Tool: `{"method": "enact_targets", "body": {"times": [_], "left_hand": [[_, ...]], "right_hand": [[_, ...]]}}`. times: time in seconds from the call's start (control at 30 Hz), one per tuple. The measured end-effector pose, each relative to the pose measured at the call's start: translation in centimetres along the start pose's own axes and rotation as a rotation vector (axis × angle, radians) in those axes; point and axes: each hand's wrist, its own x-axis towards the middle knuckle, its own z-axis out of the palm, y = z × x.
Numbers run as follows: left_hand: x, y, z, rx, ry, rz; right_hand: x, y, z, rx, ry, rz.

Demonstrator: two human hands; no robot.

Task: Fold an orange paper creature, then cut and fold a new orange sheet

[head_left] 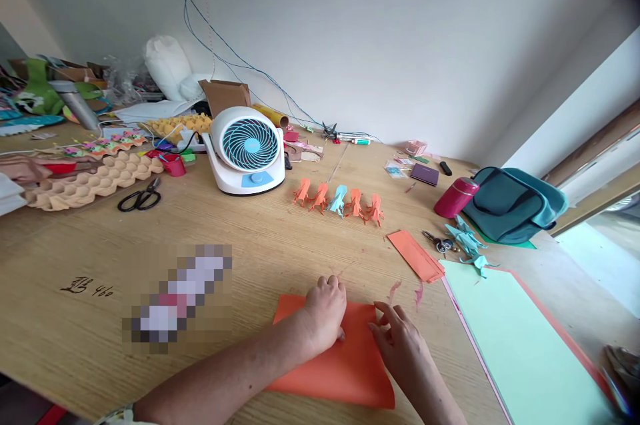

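A sheet of orange paper (pixel 350 372), seemingly folded over, lies on the table in front of me. My left hand (pixel 325 312) is closed and presses on its upper part, with the forearm crossing the left side of the sheet. At the upper right corner, my right hand (pixel 400 342) pinches the paper's edge between thumb and fingers. Farther back stands a row of several small folded paper figures, orange ones (pixel 355 203) with a light blue one (pixel 338 200) in the middle. Narrow orange paper strips (pixel 415 256) lie to the right of them.
A white fan (pixel 247 148) stands behind, with black scissors (pixel 141 197) and egg trays (pixel 95 178) to its left. On the right are pale green sheets (pixel 520 338), blue paper cranes (pixel 467 242), keys (pixel 440 243), a pink bottle (pixel 456 197) and a teal bag (pixel 515 205).
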Motion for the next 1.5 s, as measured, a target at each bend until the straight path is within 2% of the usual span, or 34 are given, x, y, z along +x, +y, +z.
{"method": "enact_targets", "body": {"times": [0.33,0.57,0.97,1.2,1.37,1.5], "left_hand": [[-0.3,-0.2,-0.6,-0.05,-0.007,0.001],[-0.4,-1.1,0.0,-0.103,0.018,0.112],[-0.6,-2.2,0.4,-0.176,0.121,0.244],[-0.4,-2.8,0.4,-0.299,0.167,0.267],[-0.4,-2.8,0.5,-0.33,0.229,0.303],[-0.8,-2.8,-0.3,-0.369,0.234,0.307]], "right_hand": [[0.0,0.2,0.0,-0.016,-0.028,0.01],[0.1,-0.3,0.2,0.041,0.016,0.032],[0.8,-0.4,0.0,0.302,0.03,0.124],[1.1,-0.5,-0.6,0.578,-0.07,0.125],[0.9,-0.9,-0.7,0.725,-0.09,0.21],[0.7,-1.1,-0.8,0.89,-0.162,0.252]]}}
